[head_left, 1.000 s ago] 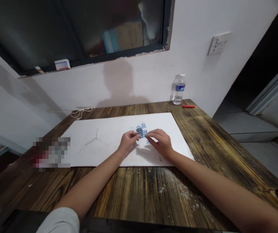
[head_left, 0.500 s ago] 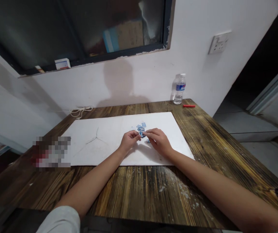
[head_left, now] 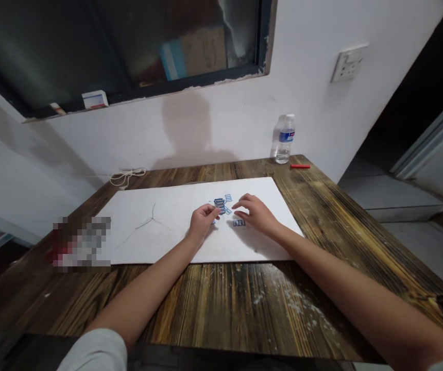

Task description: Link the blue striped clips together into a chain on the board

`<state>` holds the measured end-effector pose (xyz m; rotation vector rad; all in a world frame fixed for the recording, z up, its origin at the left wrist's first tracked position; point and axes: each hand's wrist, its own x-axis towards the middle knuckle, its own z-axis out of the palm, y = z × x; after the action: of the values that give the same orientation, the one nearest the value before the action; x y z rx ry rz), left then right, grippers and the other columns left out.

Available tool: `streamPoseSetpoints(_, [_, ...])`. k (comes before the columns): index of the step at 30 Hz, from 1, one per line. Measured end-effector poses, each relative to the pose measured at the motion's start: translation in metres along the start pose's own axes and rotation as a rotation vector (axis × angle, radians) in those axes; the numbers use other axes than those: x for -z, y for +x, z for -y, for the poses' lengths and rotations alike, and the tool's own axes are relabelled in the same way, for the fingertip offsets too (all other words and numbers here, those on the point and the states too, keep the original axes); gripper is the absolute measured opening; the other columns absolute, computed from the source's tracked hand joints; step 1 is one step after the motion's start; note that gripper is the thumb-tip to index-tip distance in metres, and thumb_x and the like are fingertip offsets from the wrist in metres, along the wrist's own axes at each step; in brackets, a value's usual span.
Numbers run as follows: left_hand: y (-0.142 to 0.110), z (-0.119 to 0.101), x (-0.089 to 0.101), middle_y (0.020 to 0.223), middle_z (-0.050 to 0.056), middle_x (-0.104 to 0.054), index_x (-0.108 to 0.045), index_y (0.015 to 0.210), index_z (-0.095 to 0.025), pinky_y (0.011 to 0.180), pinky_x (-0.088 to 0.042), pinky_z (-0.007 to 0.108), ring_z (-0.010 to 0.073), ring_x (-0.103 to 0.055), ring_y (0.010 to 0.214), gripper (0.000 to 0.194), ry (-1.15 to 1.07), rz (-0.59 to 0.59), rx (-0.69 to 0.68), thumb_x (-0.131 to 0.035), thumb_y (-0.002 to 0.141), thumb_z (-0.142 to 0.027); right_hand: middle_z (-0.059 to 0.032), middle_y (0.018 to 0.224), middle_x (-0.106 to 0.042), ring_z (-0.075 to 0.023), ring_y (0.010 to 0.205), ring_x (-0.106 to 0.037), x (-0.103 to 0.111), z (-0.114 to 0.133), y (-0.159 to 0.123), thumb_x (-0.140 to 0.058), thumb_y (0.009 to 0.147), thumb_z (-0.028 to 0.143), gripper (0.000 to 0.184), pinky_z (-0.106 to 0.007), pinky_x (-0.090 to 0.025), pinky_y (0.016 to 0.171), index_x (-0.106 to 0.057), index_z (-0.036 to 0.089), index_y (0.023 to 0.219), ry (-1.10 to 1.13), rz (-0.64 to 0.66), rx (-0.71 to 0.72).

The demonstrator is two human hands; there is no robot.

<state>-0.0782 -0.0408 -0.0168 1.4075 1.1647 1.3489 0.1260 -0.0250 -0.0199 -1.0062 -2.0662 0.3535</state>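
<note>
Between the thumb and fingers of my left hand (head_left: 203,222) is a small blue-and-grey slatted piece (head_left: 219,205), its lower end covered by the fingertips. To its right, my right hand (head_left: 258,215) hovers with thumb and fingers apart and nothing visible in them. Similar small blue-framed pieces lie on the white board (head_left: 183,198): one (head_left: 228,197) just beyond the held piece, and another (head_left: 239,223) below the right fingertips. A further bit of blue shows beside the left fingers, mostly hidden. The pieces are too small to tell their exact kind.
The board lies on a dark wooden table (head_left: 221,309). At the back right stand a water bottle (head_left: 285,140) and a red stick-like object (head_left: 300,166). A white cable (head_left: 126,176) is coiled at the back left. A blurred-out patch (head_left: 82,245) covers something at the left.
My right hand has moved away to the right from the held piece, and its fingers have spread. My left hand keeps hold, and the piece in it shows more fully.
</note>
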Motion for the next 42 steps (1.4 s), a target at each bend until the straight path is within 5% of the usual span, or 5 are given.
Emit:
streamPoseSetpoints(7, [0.0, 0.0, -0.001, 0.059, 0.0, -0.06, -0.061, 0.063, -0.018, 0.06, -0.045, 0.025, 0.0126, -0.054, 0.059, 0.03, 0.015, -0.011, 0.006, -0.075, 0.067, -0.044, -0.0065, 0.088, -0.061, -0.0175, 0.077, -0.059, 0.006, -0.007, 0.002, -0.077, 0.071, 0.019, 0.014, -0.028, -0.045, 0.075, -0.076, 0.021, 0.084, -0.121, 0.337, -0.168])
streamPoseSetpoints(42, [0.001, 0.003, -0.001, 0.06, -0.001, -0.06, -0.061, 0.066, -0.018, 0.059, -0.044, 0.024, 0.0119, -0.054, 0.058, 0.028, 0.021, 0.014, 0.018, -0.075, 0.068, -0.043, -0.0082, 0.089, -0.069, -0.0207, 0.083, -0.061, -0.003, 0.0, -0.001, -0.07, 0.073, 0.013, 0.012, -0.026, -0.041, 0.069, -0.071, 0.017, 0.085, -0.266, 0.373, -0.154])
